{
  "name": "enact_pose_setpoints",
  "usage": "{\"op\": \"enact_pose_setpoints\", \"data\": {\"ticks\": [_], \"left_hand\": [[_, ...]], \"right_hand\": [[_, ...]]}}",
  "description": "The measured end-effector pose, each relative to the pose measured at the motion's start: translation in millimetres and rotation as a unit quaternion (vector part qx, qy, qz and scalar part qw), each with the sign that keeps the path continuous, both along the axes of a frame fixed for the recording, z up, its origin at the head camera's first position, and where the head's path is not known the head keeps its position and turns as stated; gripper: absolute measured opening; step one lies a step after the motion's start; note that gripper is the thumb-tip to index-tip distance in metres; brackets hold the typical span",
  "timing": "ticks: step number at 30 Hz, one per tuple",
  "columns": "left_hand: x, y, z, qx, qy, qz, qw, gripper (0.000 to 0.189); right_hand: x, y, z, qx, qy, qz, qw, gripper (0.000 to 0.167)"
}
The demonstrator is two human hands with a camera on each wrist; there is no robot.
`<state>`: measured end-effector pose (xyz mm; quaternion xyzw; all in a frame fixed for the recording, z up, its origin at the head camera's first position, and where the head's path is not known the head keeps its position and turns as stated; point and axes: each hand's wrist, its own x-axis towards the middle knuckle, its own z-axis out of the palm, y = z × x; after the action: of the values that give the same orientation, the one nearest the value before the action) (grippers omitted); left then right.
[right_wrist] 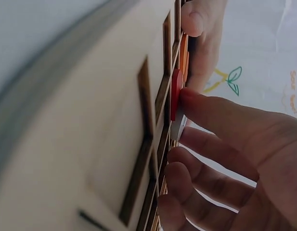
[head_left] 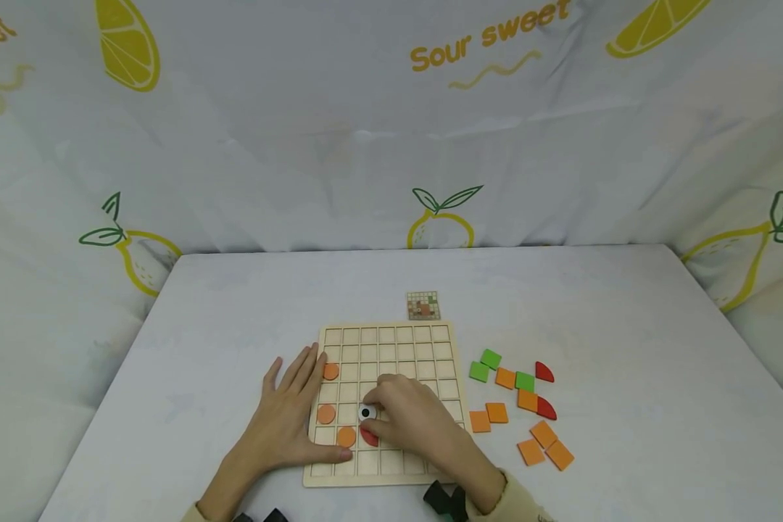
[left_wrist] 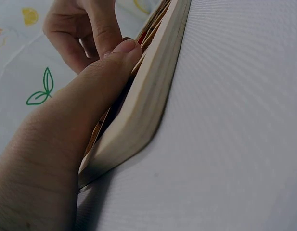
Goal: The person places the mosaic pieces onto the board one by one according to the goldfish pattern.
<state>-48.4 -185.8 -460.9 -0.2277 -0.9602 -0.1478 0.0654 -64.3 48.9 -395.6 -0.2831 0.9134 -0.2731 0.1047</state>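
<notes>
A wooden grid board (head_left: pixel 329 471) lies on the table. My left hand (head_left: pixel 287 420) rests over its left side, fingers straight and spread, thumb along the lower-left squares. My right hand (head_left: pixel 411 417) pinches a white disc with a black dot (head_left: pixel 367 412) between thumb and index finger, at a square left of the board's middle. Just below the disc sits a red quarter-round piece (head_left: pixel 369 436), partly under the thumb; it also shows in the right wrist view as a red piece (right_wrist: pixel 176 91). Orange round pieces (head_left: pixel 346 436) sit in squares near the left hand.
Right of the board lie loose orange squares (head_left: pixel 544 434), green squares (head_left: pixel 479 371) and red quarter-round pieces (head_left: pixel 544 372). A small pattern card (head_left: pixel 423 306) lies behind the board's back edge. A white cloth (head_left: pixel 287 159) with lemon prints hangs behind the table.
</notes>
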Motion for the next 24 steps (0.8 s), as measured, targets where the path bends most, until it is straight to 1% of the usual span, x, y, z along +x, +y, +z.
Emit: {"op": "enact_pose_setpoints", "data": {"ticks": [4, 10, 18, 24], "left_hand": [[-0.9, 0.1, 0.0, -0.002, 0.003, 0.000, 1.0000, 0.141], [-1.2, 0.1, -0.5, -0.005, 0.007, -0.001, 1.0000, 0.141], [-1.2, 0.4, -0.6, -0.004, 0.004, -0.002, 1.0000, 0.141], [-0.8, 0.1, -0.4, -0.004, 0.002, -0.001, 1.0000, 0.141]], "right_hand": [[-1.0, 0.6, 0.6, 0.007, -0.004, 0.000, 1.0000, 0.009], [-1.2, 2.2, 0.2, 0.012, -0.005, -0.004, 0.9999, 0.011], [-1.8, 3.3, -1.4, 0.004, -0.014, -0.006, 0.9999, 0.016], [-1.8, 3.2, -1.6, 0.005, -0.012, -0.003, 0.9999, 0.014]]}}
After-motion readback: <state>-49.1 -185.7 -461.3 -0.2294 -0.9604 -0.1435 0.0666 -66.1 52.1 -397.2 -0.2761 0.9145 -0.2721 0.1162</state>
